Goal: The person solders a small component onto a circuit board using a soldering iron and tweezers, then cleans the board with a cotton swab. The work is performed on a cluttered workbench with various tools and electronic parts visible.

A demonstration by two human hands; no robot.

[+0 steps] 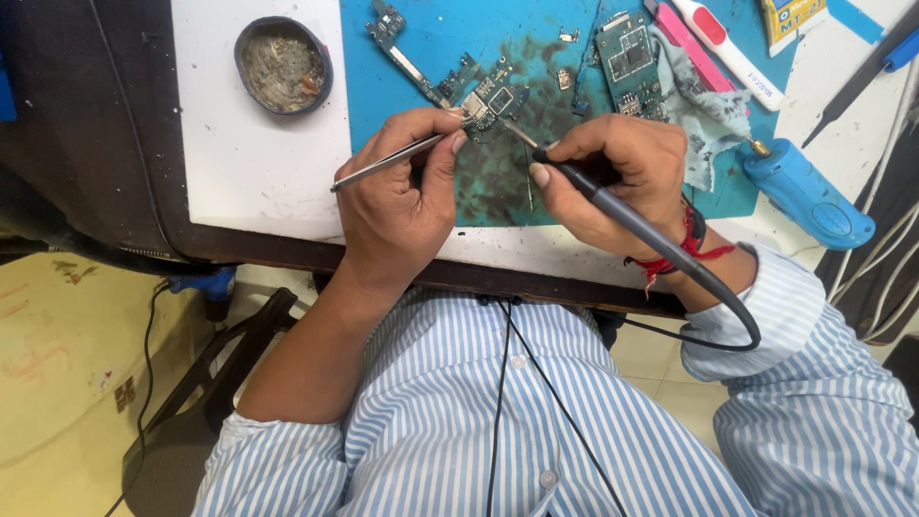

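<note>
1. Your left hand (397, 206), at the centre of the frame, has its fingers closed on a pair of metal tweezers (388, 163); the handle end sticks out to the left and the tips reach up and to the right.
2. The tweezer tips meet a long, narrow circuit board (450, 72) that runs diagonally from the top centre of the frame down to just above your two hands.
3. Your right hand (622, 177), right of centre, grips a black soldering iron (613, 206) like a pen; its metal tip points up and left to the same lower end of the board, close to the tweezer tips.
4. The iron's black cord loops down past your wrist, which wears a red thread band (684, 251).
5. The board lies on a blue work mat (421, 29), stained dark in the middle, which sits on a white tabletop (258, 163).
6. A second, squarer green circuit board (627, 53) lies at the top, right of centre, beside a crumpled pale blue cloth (708, 115).
7. A round tin (282, 62) of dull residue stands in the upper left.
8. A blue handheld tool (809, 196) lies at the right edge of the mat.
</note>
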